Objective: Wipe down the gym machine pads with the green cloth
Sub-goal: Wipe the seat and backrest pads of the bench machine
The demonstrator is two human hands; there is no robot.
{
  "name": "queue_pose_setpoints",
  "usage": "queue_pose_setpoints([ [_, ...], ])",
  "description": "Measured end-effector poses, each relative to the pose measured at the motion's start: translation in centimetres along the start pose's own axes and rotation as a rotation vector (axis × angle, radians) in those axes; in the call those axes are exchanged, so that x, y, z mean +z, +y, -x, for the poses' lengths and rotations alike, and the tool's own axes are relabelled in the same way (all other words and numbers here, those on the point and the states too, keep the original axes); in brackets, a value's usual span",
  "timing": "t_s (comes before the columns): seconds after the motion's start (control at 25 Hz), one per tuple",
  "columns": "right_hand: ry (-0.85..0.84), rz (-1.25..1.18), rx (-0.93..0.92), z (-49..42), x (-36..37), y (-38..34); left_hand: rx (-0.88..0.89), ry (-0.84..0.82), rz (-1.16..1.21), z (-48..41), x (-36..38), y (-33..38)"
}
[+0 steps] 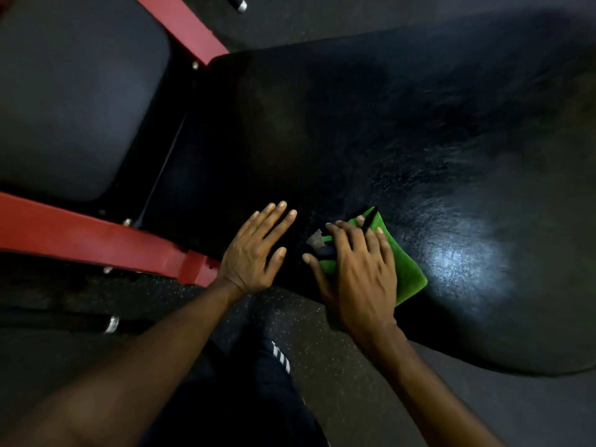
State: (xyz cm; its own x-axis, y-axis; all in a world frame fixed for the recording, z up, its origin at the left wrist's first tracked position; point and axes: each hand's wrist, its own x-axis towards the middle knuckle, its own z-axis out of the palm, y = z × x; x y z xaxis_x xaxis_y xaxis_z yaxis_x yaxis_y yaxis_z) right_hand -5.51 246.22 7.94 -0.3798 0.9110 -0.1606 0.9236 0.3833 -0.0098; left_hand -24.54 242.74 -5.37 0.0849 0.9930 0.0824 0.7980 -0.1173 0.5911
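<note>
Here the green cloth lies on the long black pad, at its near edge, pressed flat under the spread fingers of the right hand. The left hand rests flat and empty just beside it. Most of the pad stretches away and rightward from the cloth, so the sweep probably belongs to the right hand.

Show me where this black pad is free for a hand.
Free: the large black vinyl pad beyond both hands, from the red metal frame to its right end. Crowded: the near edge, left hand flat beside right hand on the folded green cloth.
</note>
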Motion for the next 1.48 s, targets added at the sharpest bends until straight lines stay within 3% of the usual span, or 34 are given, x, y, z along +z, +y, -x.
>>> queue_pose_setpoints([
  [0.56,0.089,-0.017,-0.025,-0.7,1.1,-1.1,0.01,0.037,-0.001,0.1,0.2,-0.3],
  [0.84,0.038,-0.036,-0.005,-0.7,1.0,-1.5,-0.002,0.066,0.029,0.0,0.5,-0.4],
  [1.48,0.013,-0.094,0.015,-0.8,1.3,-1.9,-0.018,-0.047,0.022,0.0,0.2,-0.4],
])
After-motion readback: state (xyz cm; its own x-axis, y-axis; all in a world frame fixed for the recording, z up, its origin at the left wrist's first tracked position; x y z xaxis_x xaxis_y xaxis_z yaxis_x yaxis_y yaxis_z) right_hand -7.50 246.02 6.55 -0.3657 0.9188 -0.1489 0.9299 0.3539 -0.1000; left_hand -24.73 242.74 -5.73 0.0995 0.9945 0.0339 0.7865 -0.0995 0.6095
